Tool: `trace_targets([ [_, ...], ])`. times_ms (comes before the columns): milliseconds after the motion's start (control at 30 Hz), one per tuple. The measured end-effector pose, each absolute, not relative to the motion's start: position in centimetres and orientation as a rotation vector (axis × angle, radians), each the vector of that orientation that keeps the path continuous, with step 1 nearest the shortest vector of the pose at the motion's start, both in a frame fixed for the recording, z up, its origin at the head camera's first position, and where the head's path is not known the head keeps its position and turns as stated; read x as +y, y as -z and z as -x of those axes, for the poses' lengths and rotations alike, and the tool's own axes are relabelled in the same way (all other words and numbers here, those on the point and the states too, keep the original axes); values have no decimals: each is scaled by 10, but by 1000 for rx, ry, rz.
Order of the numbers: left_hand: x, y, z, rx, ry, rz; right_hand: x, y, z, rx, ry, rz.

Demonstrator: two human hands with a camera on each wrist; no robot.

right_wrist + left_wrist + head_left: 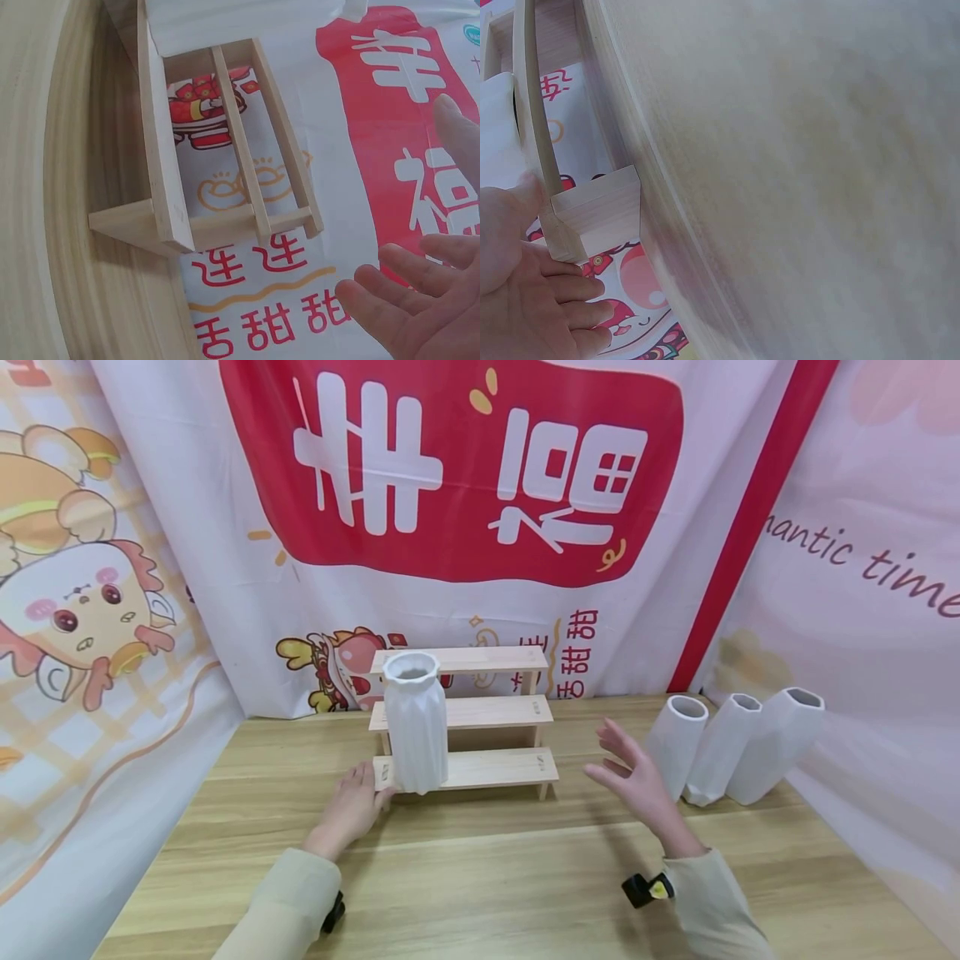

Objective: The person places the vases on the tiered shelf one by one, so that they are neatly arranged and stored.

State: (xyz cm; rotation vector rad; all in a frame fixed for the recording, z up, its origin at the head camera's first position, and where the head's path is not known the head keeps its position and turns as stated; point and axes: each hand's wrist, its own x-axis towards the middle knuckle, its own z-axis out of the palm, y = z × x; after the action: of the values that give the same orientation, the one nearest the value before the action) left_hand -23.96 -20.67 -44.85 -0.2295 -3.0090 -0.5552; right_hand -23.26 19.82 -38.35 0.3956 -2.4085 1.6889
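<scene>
A three-tier wooden shelf (498, 768) stands against the back cloth. On the left part of its lowest step is a white ribbed vase (418, 727) with a scalloped rim, upright. My left hand (351, 806) holds the left end of that step, thumb at the front edge (544, 150) and fingers beside the end. To the right of the shelf, my right hand (633, 781) hangs in the air with spread fingers, holding nothing. Behind and right of it stand three more white vases: a round-mouthed one (678, 735), a narrow faceted one (723, 752) and a wider faceted one (776, 747).
The wood-grain table (480, 877) stretches out in front of the shelf. A printed cloth (480, 552) hangs behind it, with further cloths at the left (82, 610) and right (847, 627) sides.
</scene>
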Motion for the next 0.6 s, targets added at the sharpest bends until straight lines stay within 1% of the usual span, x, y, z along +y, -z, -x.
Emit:
trace_targets([
  [600, -206, 448, 239, -3024, 584, 218, 236, 369, 217, -2440, -1544, -415],
])
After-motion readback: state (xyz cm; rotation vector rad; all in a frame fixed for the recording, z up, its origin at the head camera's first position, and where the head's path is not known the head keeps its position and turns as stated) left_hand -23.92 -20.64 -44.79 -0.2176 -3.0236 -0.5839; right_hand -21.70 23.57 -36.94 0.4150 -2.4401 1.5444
